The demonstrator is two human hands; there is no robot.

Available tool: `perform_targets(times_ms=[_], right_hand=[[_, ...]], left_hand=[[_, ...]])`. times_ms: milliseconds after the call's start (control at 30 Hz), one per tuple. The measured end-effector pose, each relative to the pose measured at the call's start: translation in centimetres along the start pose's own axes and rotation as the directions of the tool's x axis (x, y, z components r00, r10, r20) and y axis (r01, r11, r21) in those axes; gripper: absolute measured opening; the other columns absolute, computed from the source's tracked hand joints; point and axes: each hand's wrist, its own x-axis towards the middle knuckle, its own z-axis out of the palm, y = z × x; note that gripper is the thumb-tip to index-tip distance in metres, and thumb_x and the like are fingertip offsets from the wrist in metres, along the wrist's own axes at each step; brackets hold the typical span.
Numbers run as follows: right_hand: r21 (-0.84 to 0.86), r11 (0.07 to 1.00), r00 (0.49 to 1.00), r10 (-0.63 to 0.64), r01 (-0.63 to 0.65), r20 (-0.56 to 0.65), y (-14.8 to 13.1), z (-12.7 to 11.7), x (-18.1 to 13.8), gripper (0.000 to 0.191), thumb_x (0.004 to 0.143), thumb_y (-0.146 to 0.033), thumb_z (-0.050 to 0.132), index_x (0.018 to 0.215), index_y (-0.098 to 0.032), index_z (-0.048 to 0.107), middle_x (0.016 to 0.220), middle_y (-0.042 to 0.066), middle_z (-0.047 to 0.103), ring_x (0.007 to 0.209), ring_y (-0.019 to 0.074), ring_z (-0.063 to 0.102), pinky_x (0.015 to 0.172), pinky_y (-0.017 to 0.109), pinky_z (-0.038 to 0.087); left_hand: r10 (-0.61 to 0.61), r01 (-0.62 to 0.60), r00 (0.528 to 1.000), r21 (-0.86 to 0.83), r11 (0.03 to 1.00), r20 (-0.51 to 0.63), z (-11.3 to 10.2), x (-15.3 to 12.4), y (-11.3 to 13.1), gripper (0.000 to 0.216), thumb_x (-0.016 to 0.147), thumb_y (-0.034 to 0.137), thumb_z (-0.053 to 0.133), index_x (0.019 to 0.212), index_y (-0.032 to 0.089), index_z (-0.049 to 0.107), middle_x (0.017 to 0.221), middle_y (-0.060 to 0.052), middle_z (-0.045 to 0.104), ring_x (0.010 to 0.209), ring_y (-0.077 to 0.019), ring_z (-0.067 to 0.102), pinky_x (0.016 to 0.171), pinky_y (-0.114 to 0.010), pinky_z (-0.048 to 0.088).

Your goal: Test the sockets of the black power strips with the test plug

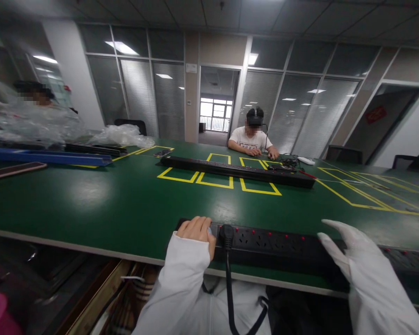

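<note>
A long black power strip with red switch lights lies along the near edge of the green table. My left hand, bare and in a white sleeve, rests curled on the strip's left end. Just right of it a black plug sits in a socket, its cable hanging over the table edge. My right hand, in a white glove, lies on the strip further right with fingers stretched out and apart.
A second black power strip lies mid-table over yellow tape rectangles. A person in a white shirt sits at the far side. Blue rails and plastic wrap lie at the left, where another person sits.
</note>
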Motion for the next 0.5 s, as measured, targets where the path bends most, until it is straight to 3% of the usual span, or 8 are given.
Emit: perform_targets(times_ms=[100, 167, 267, 367, 500], right_hand=[[0.217, 0.955, 0.977, -0.212, 0.2, 0.03, -6.8, -0.6, 0.3, 0.057, 0.079, -0.043, 0.053, 0.13, -0.022, 0.04, 0.115, 0.007, 0.057, 0.103, 0.0161, 0.054, 0.09, 0.03, 0.043], [0.284, 0.89, 0.922, -0.384, 0.356, 0.047, -11.8, -1.4, 0.8, 0.063, 0.078, -0.047, 0.052, 0.134, -0.023, 0.034, 0.108, 0.006, 0.058, 0.096, 0.0158, 0.055, 0.083, 0.029, 0.044], [0.306, 0.839, 0.835, -0.516, 0.45, 0.19, -17.3, -2.4, 2.0, 0.052, 0.08, -0.053, 0.048, 0.124, -0.026, 0.048, 0.091, 0.005, 0.061, 0.076, 0.0148, 0.056, 0.065, 0.027, 0.042], [0.321, 0.821, 0.808, -0.548, 0.472, 0.216, -19.9, -2.5, 2.9, 0.039, 0.084, -0.051, 0.043, 0.101, -0.021, 0.06, 0.075, 0.002, 0.059, 0.064, 0.0101, 0.053, 0.057, 0.023, 0.038], [0.338, 0.824, 0.806, -0.542, 0.455, 0.238, -20.7, -2.2, 3.0, 0.041, 0.087, -0.05, 0.041, 0.099, -0.014, 0.057, 0.081, 0.002, 0.059, 0.067, 0.0067, 0.052, 0.064, 0.024, 0.044]], left_hand=[[0.003, -0.001, 0.995, -0.014, 1.0, 0.099, -0.7, 0.5, -0.3, 0.029, 0.075, 0.016, 0.04, 0.098, 0.016, 0.058, 0.09, -0.007, 0.067, 0.088, -0.0224, 0.06, 0.077, -0.038, 0.04], [-0.002, 0.005, 0.988, -0.019, 1.0, 0.153, -0.9, 0.7, -0.4, 0.027, 0.076, 0.017, 0.04, 0.095, 0.018, 0.058, 0.088, -0.006, 0.066, 0.088, -0.0222, 0.059, 0.08, -0.04, 0.039], [-0.031, 0.03, 0.984, 0.008, 1.0, 0.178, -0.9, 0.7, -0.3, 0.024, 0.078, 0.02, 0.04, 0.096, 0.02, 0.056, 0.092, -0.005, 0.066, 0.096, -0.024, 0.058, 0.087, -0.044, 0.035], [-0.052, 0.047, 0.985, 0.034, 0.998, 0.162, -0.6, 0.5, -0.2, 0.025, 0.077, 0.02, 0.041, 0.097, 0.02, 0.056, 0.092, -0.006, 0.066, 0.098, -0.0251, 0.057, 0.088, -0.045, 0.035], [-0.035, 0.031, 0.991, 0.028, 0.999, 0.128, -0.5, 0.3, -0.2, 0.029, 0.073, 0.015, 0.042, 0.097, 0.019, 0.057, 0.087, -0.006, 0.066, 0.087, -0.0227, 0.059, 0.081, -0.04, 0.039]])
